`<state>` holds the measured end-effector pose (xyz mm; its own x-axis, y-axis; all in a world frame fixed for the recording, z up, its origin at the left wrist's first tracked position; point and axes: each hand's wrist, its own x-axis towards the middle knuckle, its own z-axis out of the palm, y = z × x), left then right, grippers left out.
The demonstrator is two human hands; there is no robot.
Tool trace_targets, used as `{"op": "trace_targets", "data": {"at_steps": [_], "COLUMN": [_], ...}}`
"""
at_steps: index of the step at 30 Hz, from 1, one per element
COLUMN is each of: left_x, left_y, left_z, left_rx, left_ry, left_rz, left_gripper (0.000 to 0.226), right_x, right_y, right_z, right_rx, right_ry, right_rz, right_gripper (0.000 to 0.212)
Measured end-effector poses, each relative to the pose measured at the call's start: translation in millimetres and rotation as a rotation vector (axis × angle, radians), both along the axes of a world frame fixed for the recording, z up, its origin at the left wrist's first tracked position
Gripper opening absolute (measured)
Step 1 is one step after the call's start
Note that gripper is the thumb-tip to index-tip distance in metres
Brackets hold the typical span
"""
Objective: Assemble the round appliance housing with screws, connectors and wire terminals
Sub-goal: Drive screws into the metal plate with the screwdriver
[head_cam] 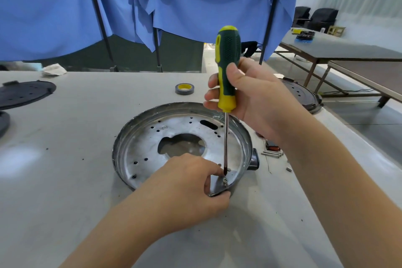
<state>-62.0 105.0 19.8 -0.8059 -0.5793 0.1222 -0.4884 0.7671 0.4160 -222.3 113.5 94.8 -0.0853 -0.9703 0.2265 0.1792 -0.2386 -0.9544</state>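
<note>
A: What colours does the screwdriver with the moulded grip show?

B: Dark green with a dotted texture, plus bright yellow at the cap, side stripe and collar.

A: And the round metal housing?

B: Shiny silver-grey, peppered with small dark holes.

A: The tape roll?

B: Grey outside, yellow core.

A: Beyond the pale grey tabletop?

B: Plain blue cloth curtains, and a black round perforated plate at the left.
</note>
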Motion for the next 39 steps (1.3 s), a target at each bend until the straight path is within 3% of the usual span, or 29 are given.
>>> {"op": "trace_targets", "data": {"at_steps": [8, 15, 21, 25, 34, 36, 39], "left_x": [0, 0, 0, -1, -1, -1, -3], "left_y": [-1, -3, -4, -4, -1, 0, 2], "left_z": [-4, -6, -8, -8, -6, -6, -7], "left_rx": [-0.015, -0.032, -0.008, 0.011, 0.026, 0.017, -0.021], "left_ry": [0.018, 0.024, 0.049, 0.057, 0.070, 0.070, 0.066], "left_rz": [0.021, 0.033, 0.038, 0.030, 0.029, 0.041, 0.060], "left_gripper": [0.021, 0.030, 0.032, 0.036, 0.032, 0.035, 0.035], "right_x": [-1, -7, -13, -16, -12, -12, -15], "right_y": [4, 17, 29, 32, 29, 27, 26], "right_z": [-2, -4, -4, -1, 0, 4, 13], "right_rx": [0.014, -0.080, -0.157, -0.174, -0.246, -0.227, -0.140], "right_ry": [-0.023, 0.033, 0.188, 0.233, 0.487, 0.504, 0.536], "right_rz": [0.035, 0.056, 0.047, 0.062, -0.224, -0.173, -0.004], "right_gripper": [0.029, 0.022, 0.034, 0.054, 0.067, 0.065, 0.045]}}
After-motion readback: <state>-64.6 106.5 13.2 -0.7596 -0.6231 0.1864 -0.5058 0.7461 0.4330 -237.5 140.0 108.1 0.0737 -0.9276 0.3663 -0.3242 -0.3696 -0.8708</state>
